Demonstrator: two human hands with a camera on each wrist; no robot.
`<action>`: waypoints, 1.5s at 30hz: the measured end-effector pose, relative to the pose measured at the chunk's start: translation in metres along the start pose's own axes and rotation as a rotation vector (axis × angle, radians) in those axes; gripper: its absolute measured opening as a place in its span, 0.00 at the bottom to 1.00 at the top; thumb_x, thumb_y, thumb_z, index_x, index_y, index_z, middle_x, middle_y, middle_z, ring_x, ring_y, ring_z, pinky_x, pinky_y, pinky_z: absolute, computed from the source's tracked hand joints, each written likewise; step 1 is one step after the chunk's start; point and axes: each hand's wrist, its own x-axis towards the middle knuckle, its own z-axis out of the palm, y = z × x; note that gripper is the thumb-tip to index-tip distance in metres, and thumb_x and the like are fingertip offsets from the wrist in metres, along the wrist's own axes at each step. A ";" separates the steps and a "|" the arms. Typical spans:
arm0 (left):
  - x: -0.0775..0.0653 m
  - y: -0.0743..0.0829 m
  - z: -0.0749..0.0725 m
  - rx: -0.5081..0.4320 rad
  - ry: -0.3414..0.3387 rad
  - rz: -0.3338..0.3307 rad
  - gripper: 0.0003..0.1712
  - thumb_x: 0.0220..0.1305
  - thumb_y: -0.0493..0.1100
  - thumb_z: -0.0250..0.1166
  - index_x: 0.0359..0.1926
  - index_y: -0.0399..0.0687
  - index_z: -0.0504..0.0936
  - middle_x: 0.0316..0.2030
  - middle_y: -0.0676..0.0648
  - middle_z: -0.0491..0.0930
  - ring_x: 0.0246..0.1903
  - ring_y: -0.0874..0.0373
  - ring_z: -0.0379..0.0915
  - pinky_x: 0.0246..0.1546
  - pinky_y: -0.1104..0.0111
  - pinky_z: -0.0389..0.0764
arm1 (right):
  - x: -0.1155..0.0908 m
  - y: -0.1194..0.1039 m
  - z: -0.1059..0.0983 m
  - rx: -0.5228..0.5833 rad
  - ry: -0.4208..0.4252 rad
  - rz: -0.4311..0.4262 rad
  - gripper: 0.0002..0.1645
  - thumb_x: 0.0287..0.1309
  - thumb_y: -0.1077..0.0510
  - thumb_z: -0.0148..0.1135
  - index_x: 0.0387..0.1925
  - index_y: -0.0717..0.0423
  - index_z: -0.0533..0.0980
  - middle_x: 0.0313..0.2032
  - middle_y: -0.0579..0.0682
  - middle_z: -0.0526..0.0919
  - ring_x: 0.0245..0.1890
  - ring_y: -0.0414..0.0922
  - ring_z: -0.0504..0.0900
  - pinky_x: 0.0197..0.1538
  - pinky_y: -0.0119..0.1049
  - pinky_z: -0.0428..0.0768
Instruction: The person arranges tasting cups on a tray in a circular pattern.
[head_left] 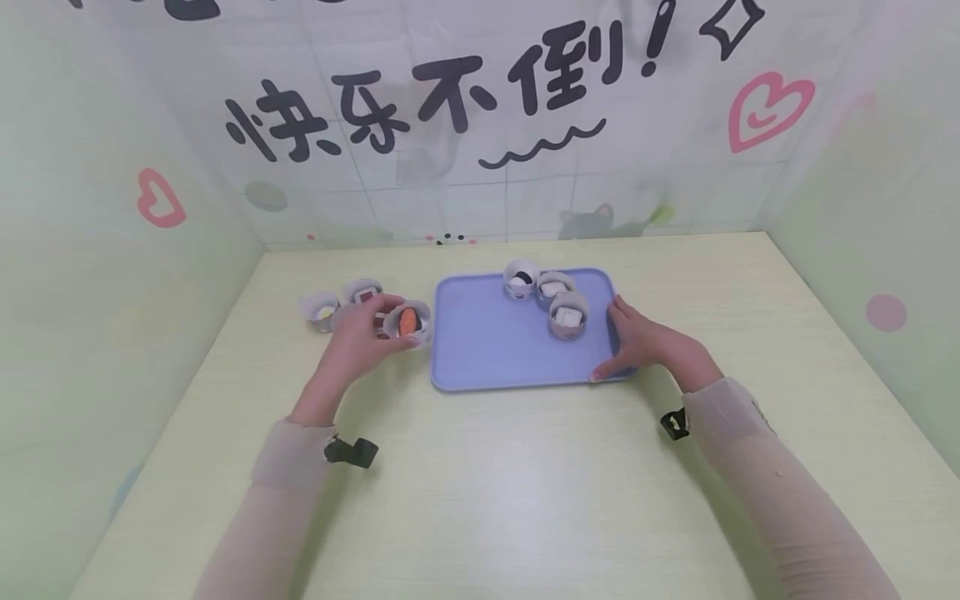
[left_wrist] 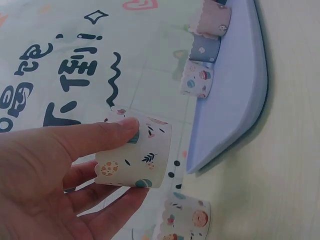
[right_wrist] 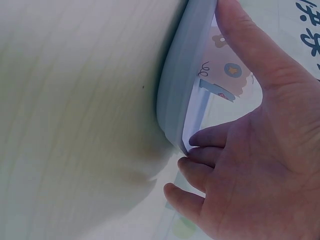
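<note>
My left hand (head_left: 360, 337) pinches a patterned paper cup (left_wrist: 150, 162) between thumb and fingers, just left of the blue tray (head_left: 487, 350). An orange-topped sushi piece (head_left: 408, 322) sits inside that cup. At the tray's right end, my right hand (head_left: 641, 337) rests with spread fingers against the rim, thumb at the near corner. Inside the tray, toward the back right, stand a pale cup (head_left: 519, 293), a greyish cup (head_left: 543, 300) and a pinkish cup (head_left: 567, 332), each with a small whitish piece in it.
Left of the tray, behind my left hand, stand a cup (head_left: 322, 323) with a yellow-white piece and another cup (head_left: 363, 285) holding a dark red piece. A white wall (head_left: 450, 200) with black lettering rises behind the table (head_left: 510, 483); pale panels flank both sides.
</note>
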 end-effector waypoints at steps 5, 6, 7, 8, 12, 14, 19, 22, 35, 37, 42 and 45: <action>0.007 0.010 0.019 0.006 -0.044 0.021 0.36 0.57 0.43 0.75 0.64 0.43 0.72 0.63 0.39 0.75 0.60 0.38 0.74 0.58 0.50 0.80 | 0.000 -0.001 0.000 0.009 -0.006 0.008 0.82 0.42 0.38 0.80 0.73 0.79 0.35 0.74 0.77 0.30 0.76 0.70 0.35 0.78 0.60 0.44; 0.008 0.011 0.022 0.008 -0.054 0.028 0.36 0.57 0.44 0.75 0.65 0.43 0.72 0.63 0.39 0.75 0.60 0.38 0.74 0.59 0.50 0.80 | 0.000 -0.001 0.000 0.009 -0.007 0.010 0.82 0.42 0.38 0.80 0.73 0.79 0.35 0.74 0.76 0.29 0.76 0.70 0.35 0.78 0.60 0.44; 0.010 0.013 0.026 0.011 -0.063 0.032 0.36 0.57 0.44 0.75 0.65 0.43 0.72 0.63 0.40 0.75 0.60 0.38 0.74 0.58 0.51 0.81 | 0.001 -0.001 0.000 0.011 -0.008 0.011 0.82 0.42 0.38 0.80 0.73 0.79 0.35 0.74 0.76 0.29 0.76 0.70 0.35 0.78 0.60 0.44; 0.011 0.015 0.030 0.009 -0.076 0.033 0.36 0.56 0.44 0.75 0.65 0.44 0.72 0.63 0.40 0.75 0.60 0.39 0.73 0.58 0.51 0.81 | 0.001 -0.001 0.000 0.013 -0.008 0.011 0.82 0.42 0.38 0.80 0.73 0.79 0.35 0.74 0.76 0.29 0.76 0.70 0.35 0.78 0.60 0.44; 0.018 0.025 0.044 0.015 -0.117 0.061 0.36 0.56 0.44 0.75 0.64 0.44 0.72 0.62 0.40 0.76 0.61 0.40 0.73 0.61 0.51 0.78 | 0.001 0.000 0.000 0.012 -0.005 0.005 0.82 0.41 0.38 0.80 0.73 0.79 0.35 0.74 0.77 0.30 0.76 0.70 0.35 0.78 0.60 0.44; 0.020 0.030 0.050 0.013 -0.134 0.065 0.36 0.56 0.44 0.76 0.64 0.44 0.72 0.62 0.41 0.76 0.61 0.41 0.73 0.63 0.51 0.76 | 0.000 0.000 0.000 0.014 -0.003 0.002 0.82 0.41 0.38 0.80 0.73 0.79 0.35 0.74 0.77 0.30 0.76 0.70 0.35 0.78 0.60 0.44; 0.027 0.040 0.067 0.010 -0.169 0.070 0.36 0.56 0.45 0.76 0.64 0.46 0.72 0.62 0.43 0.76 0.62 0.44 0.72 0.66 0.52 0.74 | -0.001 -0.001 -0.001 0.013 0.003 -0.003 0.82 0.41 0.38 0.80 0.72 0.80 0.36 0.74 0.77 0.30 0.76 0.71 0.36 0.78 0.60 0.44; 0.031 0.045 0.077 0.006 -0.181 0.088 0.36 0.56 0.44 0.76 0.64 0.46 0.73 0.62 0.43 0.76 0.62 0.45 0.72 0.66 0.53 0.74 | -0.001 -0.001 -0.001 0.011 0.000 -0.002 0.82 0.41 0.38 0.80 0.73 0.80 0.36 0.74 0.77 0.30 0.76 0.71 0.36 0.78 0.60 0.45; 0.040 0.067 0.110 0.007 -0.230 0.157 0.35 0.56 0.43 0.75 0.64 0.46 0.74 0.61 0.45 0.78 0.61 0.50 0.73 0.66 0.57 0.74 | -0.002 -0.001 -0.001 -0.001 -0.005 -0.007 0.83 0.41 0.37 0.79 0.72 0.80 0.35 0.74 0.77 0.30 0.76 0.71 0.36 0.78 0.61 0.45; 0.040 0.070 0.114 0.001 -0.239 0.166 0.35 0.56 0.42 0.75 0.64 0.46 0.74 0.62 0.45 0.77 0.62 0.50 0.72 0.67 0.57 0.73 | -0.002 -0.001 -0.001 -0.007 -0.008 -0.005 0.83 0.41 0.37 0.79 0.72 0.80 0.35 0.74 0.77 0.30 0.76 0.71 0.36 0.78 0.61 0.45; 0.042 0.076 0.124 -0.002 -0.255 0.180 0.36 0.56 0.41 0.75 0.65 0.46 0.73 0.63 0.44 0.76 0.65 0.49 0.70 0.70 0.57 0.70 | -0.003 -0.003 -0.003 -0.018 -0.014 0.008 0.83 0.41 0.36 0.79 0.73 0.79 0.35 0.74 0.77 0.31 0.76 0.71 0.37 0.78 0.62 0.46; 0.043 0.079 0.129 -0.003 -0.265 0.173 0.37 0.57 0.42 0.75 0.66 0.45 0.72 0.64 0.44 0.76 0.66 0.49 0.70 0.71 0.57 0.70 | -0.002 -0.004 -0.002 -0.020 -0.020 0.016 0.83 0.42 0.36 0.79 0.73 0.79 0.35 0.75 0.77 0.30 0.76 0.71 0.37 0.78 0.61 0.46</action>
